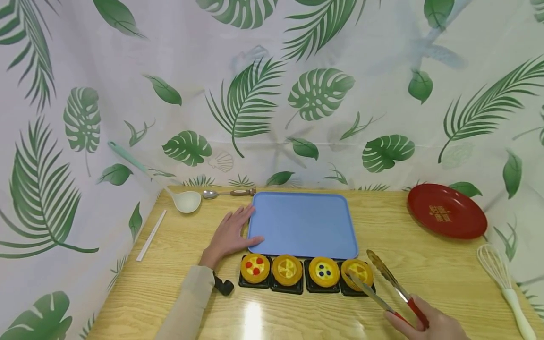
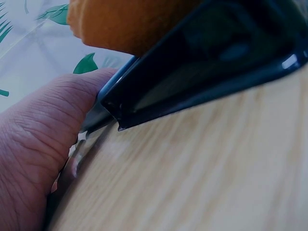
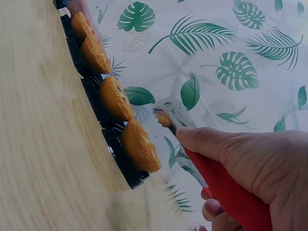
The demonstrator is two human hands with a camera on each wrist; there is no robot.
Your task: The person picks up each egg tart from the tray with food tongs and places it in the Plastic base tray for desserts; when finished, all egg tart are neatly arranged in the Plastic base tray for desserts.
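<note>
My left hand (image 1: 229, 236) rests at the left edge of a blue tray (image 1: 301, 224), its thumb over the rim and its fingers extended. In the left wrist view the thumb (image 2: 57, 106) touches the tray's side. My right hand (image 1: 433, 323) grips red-handled metal tongs (image 1: 393, 278) with their arms spread. One tong arm reaches over the rightmost egg tart (image 1: 358, 270); the other is beyond its right side. Left of it in a row sit a tart with dark berries (image 1: 324, 268), one with yellow pieces (image 1: 287, 267) and one with red pieces (image 1: 255, 264), each on a black holder.
A white ladle (image 1: 187, 202), a spoon (image 1: 210, 194) and a white stick (image 1: 151, 236) lie at the left and back. On the right are a red plate (image 1: 446, 212) and a whisk (image 1: 501, 274). A leaf-print cloth hangs behind the wooden table (image 1: 297, 316).
</note>
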